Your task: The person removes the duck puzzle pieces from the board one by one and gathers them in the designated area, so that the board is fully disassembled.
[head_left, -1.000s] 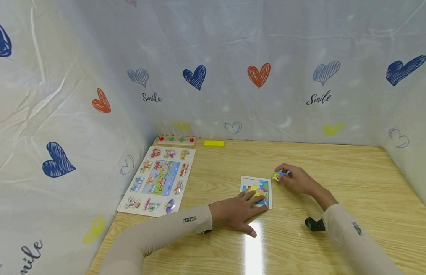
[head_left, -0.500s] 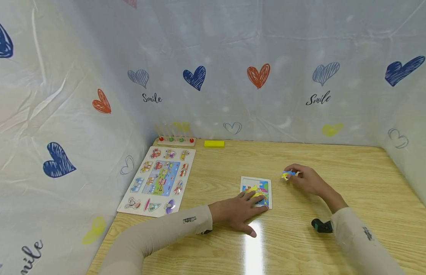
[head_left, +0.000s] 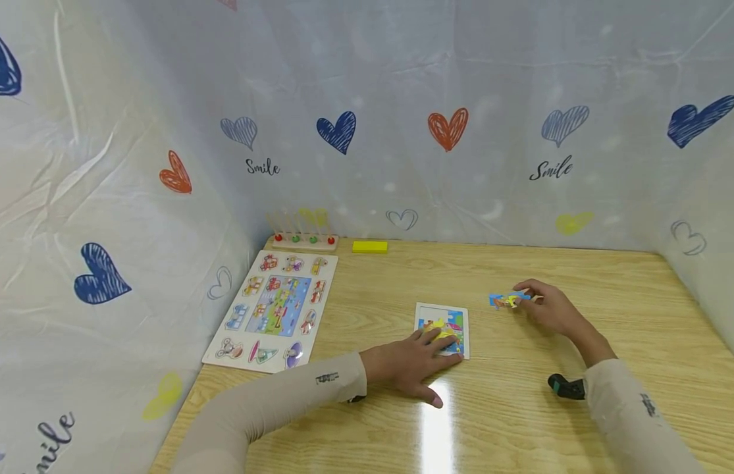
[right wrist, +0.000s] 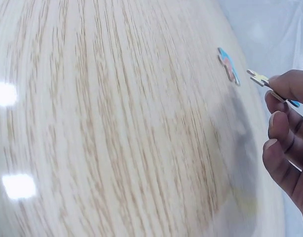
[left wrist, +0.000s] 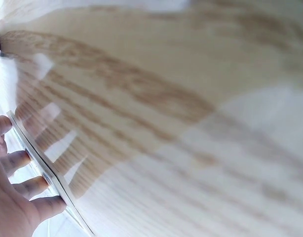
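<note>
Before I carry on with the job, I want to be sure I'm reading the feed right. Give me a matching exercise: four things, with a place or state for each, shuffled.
Things
1. left hand
2. right hand
3. yellow block
4. large picture board

Places and states
A. near the back edge of the table, just right of the bead stand
B. pinching a puzzle piece
C. lying flat on the table's left side
D. fingers spread over the small puzzle board

Pairs: 1-D, 2-B, 3-A, 4-C
</note>
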`<state>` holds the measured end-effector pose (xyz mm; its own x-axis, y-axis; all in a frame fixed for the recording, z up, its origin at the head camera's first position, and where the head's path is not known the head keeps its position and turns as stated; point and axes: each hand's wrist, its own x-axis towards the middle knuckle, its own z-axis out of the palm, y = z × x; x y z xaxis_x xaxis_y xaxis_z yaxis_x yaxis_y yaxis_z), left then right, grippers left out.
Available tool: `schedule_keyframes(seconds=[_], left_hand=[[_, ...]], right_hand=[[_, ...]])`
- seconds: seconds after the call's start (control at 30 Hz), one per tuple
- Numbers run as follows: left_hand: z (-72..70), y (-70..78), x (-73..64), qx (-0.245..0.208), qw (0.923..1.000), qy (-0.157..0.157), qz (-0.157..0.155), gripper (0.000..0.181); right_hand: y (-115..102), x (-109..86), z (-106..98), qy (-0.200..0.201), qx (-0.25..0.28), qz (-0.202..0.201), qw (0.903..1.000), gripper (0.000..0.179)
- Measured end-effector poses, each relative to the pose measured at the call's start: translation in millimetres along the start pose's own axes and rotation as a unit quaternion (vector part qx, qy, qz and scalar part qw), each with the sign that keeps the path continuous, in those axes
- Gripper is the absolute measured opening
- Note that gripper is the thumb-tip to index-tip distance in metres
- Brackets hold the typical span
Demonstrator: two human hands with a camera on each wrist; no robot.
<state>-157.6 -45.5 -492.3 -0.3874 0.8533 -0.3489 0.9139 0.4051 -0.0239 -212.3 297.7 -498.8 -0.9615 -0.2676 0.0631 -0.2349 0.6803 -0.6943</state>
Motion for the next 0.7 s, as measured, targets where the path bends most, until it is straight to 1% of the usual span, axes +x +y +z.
schedule_keyframes(seconds=[0.27, 0.33, 0.5, 0.7], left_hand=[[0.8, -0.6, -0.4, -0.004, 1.0, 0.002, 0.002, 0.089], [0.6, -0.9, -0.7, -0.006, 1.0, 0.002, 0.003, 0.089], [1.2, -1.7, 0.0, -0.005, 1.0, 0.003, 0.005, 0.09], [6.1, -3.1, 2.2, -0.015, 0.9998, 0.01, 0.006, 0.091]], right_hand=[[9.4, 1.7, -1.7, -0.015, 0.011, 0.034, 0.9992, 0.027], [9.8, 2.6, -1.6, -0.015, 0.007, 0.037, 0.9992, 0.027], [8.6, 4.9, -0.9, -0.013, -0.016, 0.037, 0.9991, 0.028], [11.2, 7.5, 1.7, -0.007, -0.047, 0.034, 0.9983, 0.028]])
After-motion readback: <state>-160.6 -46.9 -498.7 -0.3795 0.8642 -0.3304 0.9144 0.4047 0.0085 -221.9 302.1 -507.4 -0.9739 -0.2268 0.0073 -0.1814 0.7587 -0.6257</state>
